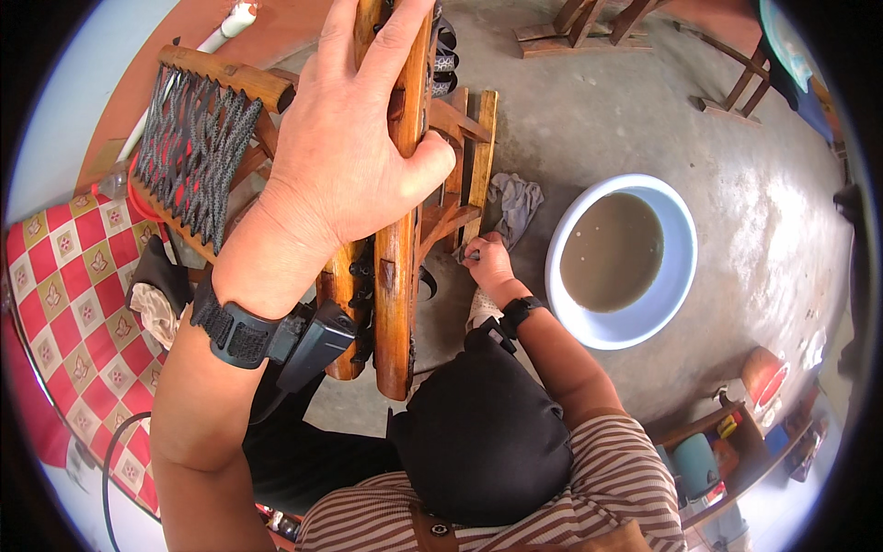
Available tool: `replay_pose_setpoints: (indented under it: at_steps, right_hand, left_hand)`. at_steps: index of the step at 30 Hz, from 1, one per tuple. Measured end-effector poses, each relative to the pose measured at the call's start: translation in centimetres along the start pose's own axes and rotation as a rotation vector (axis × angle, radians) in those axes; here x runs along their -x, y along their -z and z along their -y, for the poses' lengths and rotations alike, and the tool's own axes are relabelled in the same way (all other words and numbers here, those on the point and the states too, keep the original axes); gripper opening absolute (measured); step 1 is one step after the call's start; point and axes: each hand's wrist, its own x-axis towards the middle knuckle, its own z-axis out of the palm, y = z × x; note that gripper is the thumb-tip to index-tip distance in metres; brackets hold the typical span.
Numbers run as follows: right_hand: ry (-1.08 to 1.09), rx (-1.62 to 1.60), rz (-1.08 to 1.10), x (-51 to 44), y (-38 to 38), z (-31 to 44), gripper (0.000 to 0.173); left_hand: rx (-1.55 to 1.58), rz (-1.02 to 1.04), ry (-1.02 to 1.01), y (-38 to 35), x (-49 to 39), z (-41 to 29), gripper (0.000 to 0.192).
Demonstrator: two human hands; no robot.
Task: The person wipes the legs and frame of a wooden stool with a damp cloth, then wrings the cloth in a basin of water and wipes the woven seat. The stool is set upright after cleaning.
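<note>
My left hand (345, 152) grips the varnished wooden rails of a folded stool (397, 310), its fingers spread over the top and the thumb along the right side. Dark straps are laced along these rails. Lower down, my right hand (491, 261) is closed beside the stool's wooden legs (481, 159), near the floor. A bit of grey cloth shows at its fingertips, and a crumpled grey rag (516, 200) lies against the hand on the far side. Whether the cloth touches the leg is hard to tell.
Right of my right hand stands a pale blue basin (679, 297) of murky water. Another stool with a patterned strap seat (196, 138) stands at left, beside a red-checked covering (76, 303). Wooden stool legs (586, 41) rest at the back. A wooden shelf (745, 476) holds items at lower right.
</note>
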Motion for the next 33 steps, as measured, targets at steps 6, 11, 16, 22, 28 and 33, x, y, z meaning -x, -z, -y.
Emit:
replay_pose_setpoints:
  at_steps: [6, 11, 16, 22, 28, 33]
  right_hand:
    - [-0.098, -0.101, 0.021, -0.7, 0.1, -1.4, 0.013]
    - [-0.11, -0.285, -0.372, -2.3, 2.7, -0.6, 0.018]
    - [0.04, -0.299, -0.421, -4.8, 4.3, 0.7, 0.022]
    - [0.034, -0.131, -0.361, -7.6, 3.4, 0.5, 0.009]
    - [0.105, 0.033, -0.569, -14.6, 4.3, 0.7, 0.009]
    - [-0.079, 0.055, -0.368, -11.7, 3.0, 0.1, 0.013]
  left_hand:
    - [-0.009, -0.014, -0.032, -0.1, -0.2, -0.4, 0.088]
    - [-0.028, 0.033, 0.059, 0.2, -0.2, -1.5, 0.088]
    - [-0.011, 0.037, 0.049, 0.5, -0.3, -0.6, 0.089]
    - [-0.01, -0.007, -0.013, 0.2, 0.0, -0.3, 0.09]
    - [-0.032, -0.019, -0.012, -0.3, -0.2, -1.0, 0.088]
    - [-0.048, -0.019, -0.019, -0.1, -0.4, -1.7, 0.088]
